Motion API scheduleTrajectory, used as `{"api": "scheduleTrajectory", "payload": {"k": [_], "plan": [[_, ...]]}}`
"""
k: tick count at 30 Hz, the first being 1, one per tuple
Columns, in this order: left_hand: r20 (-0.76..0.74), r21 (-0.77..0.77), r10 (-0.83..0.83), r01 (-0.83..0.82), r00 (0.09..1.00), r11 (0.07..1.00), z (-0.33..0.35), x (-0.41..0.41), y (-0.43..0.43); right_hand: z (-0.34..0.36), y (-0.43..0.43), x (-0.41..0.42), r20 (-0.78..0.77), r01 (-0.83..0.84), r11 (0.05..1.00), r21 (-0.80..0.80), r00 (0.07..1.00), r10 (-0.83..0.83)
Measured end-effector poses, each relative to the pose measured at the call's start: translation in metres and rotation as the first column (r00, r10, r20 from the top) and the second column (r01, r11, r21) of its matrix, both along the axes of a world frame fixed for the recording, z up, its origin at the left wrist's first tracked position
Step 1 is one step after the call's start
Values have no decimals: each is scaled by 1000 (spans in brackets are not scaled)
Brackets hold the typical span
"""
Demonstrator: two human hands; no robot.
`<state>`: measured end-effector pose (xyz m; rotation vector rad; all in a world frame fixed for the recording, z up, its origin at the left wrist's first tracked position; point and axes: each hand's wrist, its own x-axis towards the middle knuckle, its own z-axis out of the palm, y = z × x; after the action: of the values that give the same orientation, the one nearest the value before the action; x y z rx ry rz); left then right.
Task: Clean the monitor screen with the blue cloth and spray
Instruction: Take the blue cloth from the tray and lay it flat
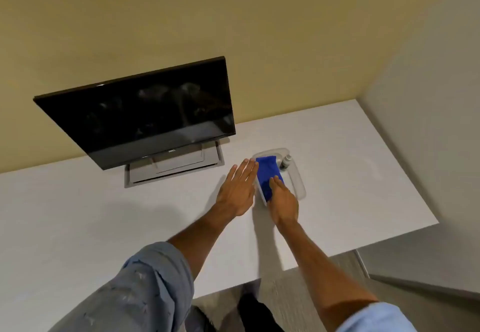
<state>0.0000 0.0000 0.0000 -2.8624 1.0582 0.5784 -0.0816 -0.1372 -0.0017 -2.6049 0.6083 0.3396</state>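
Note:
A black monitor (145,116) with a dark, smudged screen stands on a grey base at the back of the white desk (104,227). To its right a clear plastic tray (298,186) holds a folded blue cloth (267,173) and a small spray bottle (285,161) with a white cap. My right hand (283,199) lies on the near end of the cloth, fingers curled onto it. My left hand (237,188) is flat and open beside the tray's left rim, fingertips next to the cloth's far corner.
A beige wall rises behind the desk, and a grey wall closes in on the right. The desk's right edge and front edge run near the tray. Grey floor and dark shoes show below the front edge.

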Motion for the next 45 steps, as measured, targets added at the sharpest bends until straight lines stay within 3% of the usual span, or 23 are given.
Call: {"api": "scheduleTrajectory", "payload": {"k": [4, 8, 10, 12, 13, 15, 17, 19, 27, 31, 36, 38, 45], "plan": [[-56, -7, -78, 78, 995, 997, -15, 19, -31, -21, -32, 23, -160, -1, 998, -59, 987, -9], [-84, 161, -208, 220, 974, 962, -22, 32, -59, -36, -43, 47, -213, 2, 1000, -21, 977, -7], [57, -42, -303, 306, 951, 951, -23, 34, -64, -44, -47, 55, -201, 9, 1000, -26, 980, -14], [151, -86, -324, 339, 934, 937, -23, 30, -75, -53, -51, 58, -192, 25, 999, -33, 981, -31], [195, -101, -337, 361, 921, 927, -29, 33, -78, -55, -52, 57, -183, 29, 999, -40, 982, -36], [99, 12, -382, 382, 919, 924, -39, 38, -81, -60, -53, 55, -156, 46, 998, -46, 986, -53], [-85, 119, -294, 302, 952, 946, -53, 41, -89, -64, -56, 55, -144, 84, 995, -58, 985, -92], [-110, 139, -256, 270, 960, 953, -62, 44, -93, -68, -58, 55, -134, 106, 991, -77, 984, -116], [-6, 65, -253, 252, 968, 965, -60, 48, -90, -61, -43, 39, -8, 184, 981, 69, 983, -184], [284, -194, -266, 326, 921, 925, -42, 54, -84, -62, -32, 19, 69, 97, 994, 52, 993, -100], [147, 52, -306, 301, 941, 952, -36, 60, -77, -53, -14, -2, 151, 44, 999, -13, 988, -41], [155, 55, -303, 298, 940, 953, -37, 58, -71, -45, -7, -10, 184, 89, 995, 45, 978, -96], [225, 34, -321, 321, 920, 946, -6, 51, -39, -10, 19, -21, 308, 75, 996, -40, 950, -59]]}}
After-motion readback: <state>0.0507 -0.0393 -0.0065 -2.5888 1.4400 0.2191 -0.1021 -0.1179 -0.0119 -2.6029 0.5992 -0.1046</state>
